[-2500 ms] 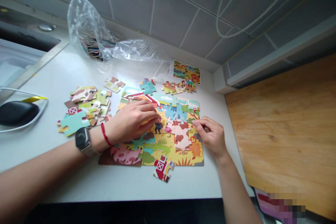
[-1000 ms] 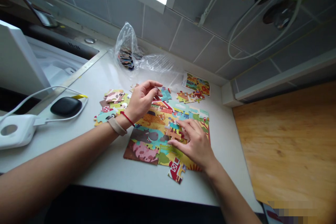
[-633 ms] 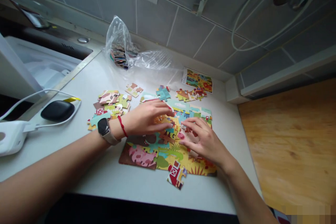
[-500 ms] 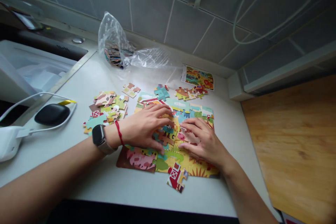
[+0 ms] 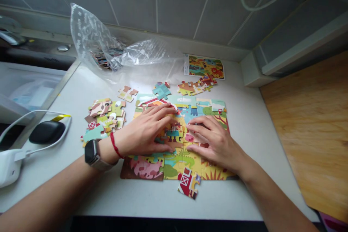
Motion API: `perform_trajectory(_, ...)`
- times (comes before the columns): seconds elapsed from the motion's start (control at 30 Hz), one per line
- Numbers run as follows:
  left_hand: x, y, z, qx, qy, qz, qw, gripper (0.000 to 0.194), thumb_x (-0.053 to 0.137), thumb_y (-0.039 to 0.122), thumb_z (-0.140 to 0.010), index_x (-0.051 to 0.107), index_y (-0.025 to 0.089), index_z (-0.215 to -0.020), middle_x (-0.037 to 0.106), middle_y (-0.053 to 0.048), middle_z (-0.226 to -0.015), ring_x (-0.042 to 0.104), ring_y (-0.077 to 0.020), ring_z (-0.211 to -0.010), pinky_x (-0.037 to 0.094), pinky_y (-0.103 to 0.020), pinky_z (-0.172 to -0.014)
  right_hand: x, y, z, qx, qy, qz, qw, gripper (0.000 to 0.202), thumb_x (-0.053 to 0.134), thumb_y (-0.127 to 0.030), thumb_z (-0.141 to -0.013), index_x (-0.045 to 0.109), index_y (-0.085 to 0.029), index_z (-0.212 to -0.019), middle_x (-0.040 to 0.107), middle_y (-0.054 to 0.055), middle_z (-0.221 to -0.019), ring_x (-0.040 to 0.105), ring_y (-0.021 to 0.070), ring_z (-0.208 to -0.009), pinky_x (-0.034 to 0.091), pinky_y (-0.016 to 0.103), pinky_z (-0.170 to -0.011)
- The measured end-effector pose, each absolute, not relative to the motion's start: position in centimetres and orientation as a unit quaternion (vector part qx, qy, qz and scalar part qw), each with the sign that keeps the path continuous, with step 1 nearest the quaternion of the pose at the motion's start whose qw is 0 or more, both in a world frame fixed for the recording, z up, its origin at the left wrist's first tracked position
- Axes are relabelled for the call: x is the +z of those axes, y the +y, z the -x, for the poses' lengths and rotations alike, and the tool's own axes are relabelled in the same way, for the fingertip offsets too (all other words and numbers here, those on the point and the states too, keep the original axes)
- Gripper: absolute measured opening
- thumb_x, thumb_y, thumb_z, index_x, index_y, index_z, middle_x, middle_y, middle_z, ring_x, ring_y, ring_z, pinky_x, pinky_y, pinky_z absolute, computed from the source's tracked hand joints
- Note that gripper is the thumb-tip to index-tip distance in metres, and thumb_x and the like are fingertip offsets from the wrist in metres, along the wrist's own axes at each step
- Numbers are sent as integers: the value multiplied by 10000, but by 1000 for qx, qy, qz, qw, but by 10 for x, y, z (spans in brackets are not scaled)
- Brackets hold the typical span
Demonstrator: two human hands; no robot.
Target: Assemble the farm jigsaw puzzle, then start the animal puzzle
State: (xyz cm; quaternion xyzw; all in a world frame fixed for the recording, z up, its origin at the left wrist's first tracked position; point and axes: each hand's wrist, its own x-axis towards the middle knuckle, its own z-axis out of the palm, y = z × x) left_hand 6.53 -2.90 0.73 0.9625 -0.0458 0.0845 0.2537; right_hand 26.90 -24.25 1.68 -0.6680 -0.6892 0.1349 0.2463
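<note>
1. The animal jigsaw puzzle (image 5: pixel 178 159) lies flat on the white worktop (image 5: pixel 130 201), partly covered by both hands — its green crocodile shows in front of them.
2. The left hand (image 5: pixel 148 128) lies palm down over the puzzle's middle, fingers (image 5: pixel 164 113) spread wide; whether a piece sits beneath the palm, I cannot tell.
3. The right hand (image 5: pixel 214 141) arches over the puzzle's right half, fingers loosely bent and well parted from the thumb, with no piece visibly gripped.
4. A red barn piece (image 5: pixel 187 183) overlaps the puzzle's front edge; a teal piece (image 5: pixel 161 90) sits at its back edge.
5. Left of the puzzle is a heap of loose pieces (image 5: pixel 102 117).
6. Behind the puzzle lies a clear plastic bag (image 5: pixel 148 52) — and, behind its right half, a picture card (image 5: pixel 205 66).
</note>
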Motion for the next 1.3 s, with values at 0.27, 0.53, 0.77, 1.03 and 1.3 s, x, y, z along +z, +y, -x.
perform_trajectory(0.27, 9, -26, -64, 114, -23, -973, 199, 748, 765, 650, -915, 575, 159, -1448, 548, -211, -1565, 420, -430, -1552, 399, -657, -1265, 16, -243, -271, 140, -689, 666, 250, 435, 815, -346, -946, 697, -206, -1340, 704, 131, -1306, 649, 314, -1181, 581, 545, -1020)
perform_trajectory(0.53, 8, -27, -64, 107, -9, -971, 213, 591, 743, 618, -951, 664, 211, -1372, 556, -168, -1571, 408, -417, -1565, 372, -661, -1283, 16, -243, -271, 142, -684, 666, 263, 407, 811, -375, -946, 733, -197, -1303, 723, 138, -1272, 673, 311, -1147, 595, 532, -992)
perform_trajectory(0.77, 10, -26, -67, 130, -22, -957, 258, 491, 721, 583, -986, 699, 215, -1309, 620, -148, -1505, 507, -363, -1486, 406, -624, -1265, 16, -244, -274, 141, -674, 661, 298, 341, 774, -373, -977, 745, -238, -1289, 742, 119, -1238, 700, 294, -1112, 605, 507, -981)
perform_trajectory(1.03, 11, -32, -71, 149, -57, -950, 270, 261, 686, 425, -1041, 737, 212, -1183, 724, -112, -1329, 631, -305, -1315, 516, -533, -1150, 16, -244, -281, 132, -690, 663, 259, 406, 828, -374, -930, 742, -273, -1314, 740, 108, -1254, 698, 305, -1122, 596, 542, -986)
perform_trajectory(1.3, 10, -31, -71, 140, -59, -949, 277, 295, 639, 461, -1070, 736, 190, -1134, 734, -116, -1272, 665, -294, -1243, 533, -483, -1105, 27, -251, -291, 210, -657, 689, 225, 428, 771, -301, -970, 700, -288, -1392, 713, 84, -1240, 698, 252, -1106, 623, 466, -988)
